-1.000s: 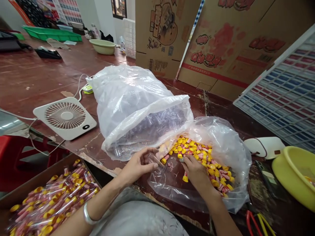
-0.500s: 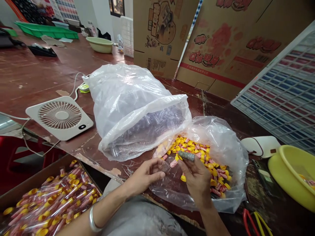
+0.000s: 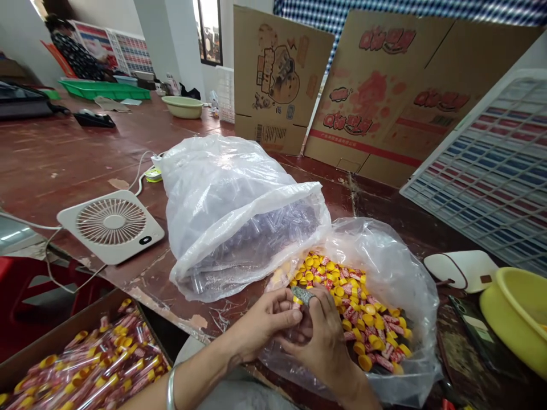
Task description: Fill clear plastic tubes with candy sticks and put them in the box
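My left hand (image 3: 273, 313) pinches a small yellow-capped piece (image 3: 297, 303) with a pink-and-white wrapped body. My right hand (image 3: 327, 330) is closed against it from the other side, its lower fingers tucked near the left hand. A grey speckled sleeve (image 3: 302, 294), apparently over my right index finger, presses at the yellow cap. Beneath and beside both hands lies an open clear plastic bag (image 3: 380, 250) with many loose yellow-capped pieces (image 3: 363, 310). Behind it, a large translucent sack (image 3: 217, 171) lies on its side, its mouth toward me, showing clear plastic tubes (image 3: 273, 225).
A box of capped clear tubes (image 3: 98, 364) sits lower left. On the table are a white fan (image 3: 113, 222) with cords, a phone (image 3: 474, 324) and a yellow basin (image 3: 521, 319). Cardboard (image 3: 363, 114) and a white rack (image 3: 482, 148) stand behind. A person (image 3: 77, 51) sits far left.
My hands, apart before, have come together, with the right moving left and down to meet the left at the yellow-capped piece. The camera view has tilted up.
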`<state>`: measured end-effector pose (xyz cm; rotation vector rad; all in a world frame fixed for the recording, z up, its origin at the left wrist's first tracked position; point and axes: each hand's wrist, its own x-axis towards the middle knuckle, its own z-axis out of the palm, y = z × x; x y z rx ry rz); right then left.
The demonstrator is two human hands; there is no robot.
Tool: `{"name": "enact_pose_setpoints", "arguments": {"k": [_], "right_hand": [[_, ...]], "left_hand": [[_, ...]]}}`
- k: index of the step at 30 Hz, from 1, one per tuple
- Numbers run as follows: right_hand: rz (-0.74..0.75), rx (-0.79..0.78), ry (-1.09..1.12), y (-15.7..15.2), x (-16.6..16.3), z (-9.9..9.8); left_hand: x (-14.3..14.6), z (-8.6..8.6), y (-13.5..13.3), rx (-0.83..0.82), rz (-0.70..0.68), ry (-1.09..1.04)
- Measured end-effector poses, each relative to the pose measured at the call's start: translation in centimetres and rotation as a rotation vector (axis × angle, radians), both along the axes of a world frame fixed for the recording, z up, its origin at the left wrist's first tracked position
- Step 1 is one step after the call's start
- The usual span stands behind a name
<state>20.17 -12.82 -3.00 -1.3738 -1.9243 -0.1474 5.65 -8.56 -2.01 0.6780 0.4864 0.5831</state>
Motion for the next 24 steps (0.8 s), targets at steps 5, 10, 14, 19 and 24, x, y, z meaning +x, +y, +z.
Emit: {"name": "enact_pose_setpoints", "arguments": {"k": [5, 10, 14, 19, 24], "right_hand": [[-0.034, -0.12, -0.112, 0.3, 3.1, 0.9], [-0.301, -0.166, -0.176, -0.9, 8.2, 0.4], [-0.208, -0.381, -0.264, -2.8, 8.9, -0.3], [-0.095, -0.484, -0.317, -3.5, 7.2, -2.4], [-0.111, -0.37, -0.059, -2.6, 6.7, -2.5]], "left_hand": [[0.9, 1.3, 5.0, 0.703, 0.108, 0.595], [1.9, 2.9, 13.9, 1.075, 0.424, 1.179], [2.5, 2.5, 17.9, 1.097, 0.431, 1.298], [0.8, 1.6, 15.7, 1.156, 0.374, 1.241], [-2.8, 1.1, 8.3, 1.143, 0.148, 0.947]]}}
